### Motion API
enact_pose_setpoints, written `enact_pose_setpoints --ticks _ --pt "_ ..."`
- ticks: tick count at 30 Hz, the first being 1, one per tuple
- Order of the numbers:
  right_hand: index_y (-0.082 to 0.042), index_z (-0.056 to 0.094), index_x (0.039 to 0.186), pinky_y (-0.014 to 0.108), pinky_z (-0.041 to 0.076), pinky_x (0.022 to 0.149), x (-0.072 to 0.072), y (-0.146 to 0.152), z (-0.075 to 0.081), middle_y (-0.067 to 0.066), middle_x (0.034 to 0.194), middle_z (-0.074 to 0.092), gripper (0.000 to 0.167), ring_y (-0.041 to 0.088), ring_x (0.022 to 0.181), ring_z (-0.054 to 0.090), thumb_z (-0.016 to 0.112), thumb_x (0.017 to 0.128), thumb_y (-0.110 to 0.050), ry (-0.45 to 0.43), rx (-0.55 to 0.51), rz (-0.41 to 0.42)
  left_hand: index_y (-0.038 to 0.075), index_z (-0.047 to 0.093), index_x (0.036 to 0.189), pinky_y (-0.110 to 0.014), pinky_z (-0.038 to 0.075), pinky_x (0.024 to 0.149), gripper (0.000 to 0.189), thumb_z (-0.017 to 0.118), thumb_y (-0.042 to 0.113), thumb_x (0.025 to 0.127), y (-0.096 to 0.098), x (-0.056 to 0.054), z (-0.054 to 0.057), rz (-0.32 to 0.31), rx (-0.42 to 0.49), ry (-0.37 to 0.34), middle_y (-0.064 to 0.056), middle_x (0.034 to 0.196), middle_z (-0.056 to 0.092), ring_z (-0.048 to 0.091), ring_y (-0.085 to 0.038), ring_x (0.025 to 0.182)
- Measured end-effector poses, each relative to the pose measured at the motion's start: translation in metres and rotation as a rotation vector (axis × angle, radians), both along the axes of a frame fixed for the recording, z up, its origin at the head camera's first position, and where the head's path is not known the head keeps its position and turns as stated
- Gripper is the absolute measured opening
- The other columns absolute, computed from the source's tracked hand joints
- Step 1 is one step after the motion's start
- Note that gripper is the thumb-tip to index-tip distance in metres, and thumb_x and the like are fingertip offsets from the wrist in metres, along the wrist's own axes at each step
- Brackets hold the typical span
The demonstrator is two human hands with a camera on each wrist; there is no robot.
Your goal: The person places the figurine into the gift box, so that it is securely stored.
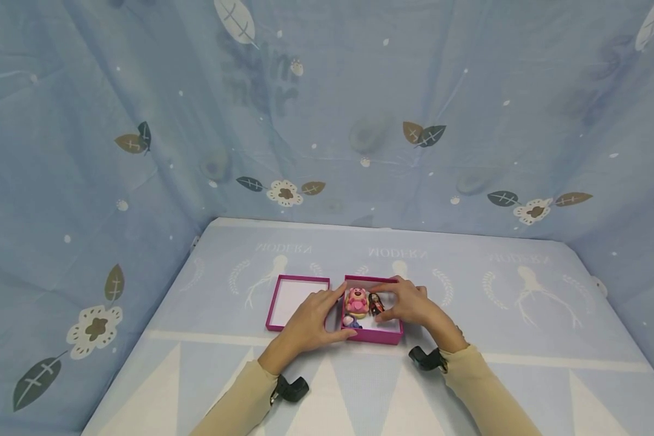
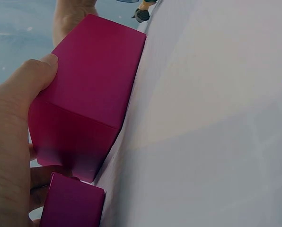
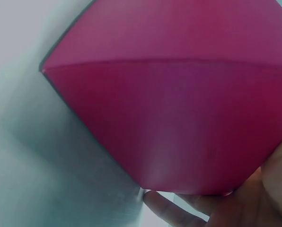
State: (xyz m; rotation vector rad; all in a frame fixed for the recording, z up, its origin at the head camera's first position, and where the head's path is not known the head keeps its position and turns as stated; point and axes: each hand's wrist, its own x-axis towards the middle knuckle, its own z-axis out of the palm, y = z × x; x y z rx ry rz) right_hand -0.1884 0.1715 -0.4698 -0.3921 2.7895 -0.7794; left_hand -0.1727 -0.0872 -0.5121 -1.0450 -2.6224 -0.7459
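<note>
An open magenta box (image 1: 374, 335) with a white inside stands on the table. In it lie a pink bear figure (image 1: 356, 302), a small blue-and-white figure (image 1: 351, 321) and a dark-haired doll figure (image 1: 376, 304) in black and red. My left hand (image 1: 315, 318) grips the box at its left side, thumb on the front wall, as the left wrist view also shows. From the right, my right hand (image 1: 406, 303) reaches over the rim and holds the doll figure between thumb and index finger. Its other fingers (image 3: 171, 210) lie outside the box wall.
Left of the box lies a shallow magenta lid (image 1: 300, 301), white inside up, partly behind my left hand. A patterned cloth covers the table (image 1: 196, 363). Blue printed curtains (image 1: 332, 109) hang behind it and at both sides.
</note>
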Motion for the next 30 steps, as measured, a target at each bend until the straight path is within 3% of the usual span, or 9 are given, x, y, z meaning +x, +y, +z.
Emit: enact_pose_setpoints --ticks 16,30 --pt "-0.027 0.068 0.125 0.063 0.029 0.093 -0.0019 0.0012 -0.0038 0.010 0.133 0.058 0.060 0.035 0.126 0.048 0.088 0.069 -0.034 -0.004 -0.060 0.022 0.016 0.030 0.155 -0.039 0.047 0.097 0.099 0.072 0.061 0.077 0.0001 0.0003 0.0010 0.009 -0.020 -0.017 -0.004 0.125 0.065 0.061 -0.018 0.107" --pt "-0.022 0.067 0.125 0.066 0.028 0.094 -0.0017 0.0042 -0.0023 0.012 0.133 0.059 0.059 0.036 0.129 0.047 0.087 0.071 -0.032 -0.005 -0.111 0.037 0.012 0.033 0.153 -0.038 0.048 0.093 0.098 0.072 0.062 0.078 0.0002 -0.0017 -0.0008 -0.015 0.003 0.023 -0.005 0.122 0.066 0.061 -0.017 0.103"
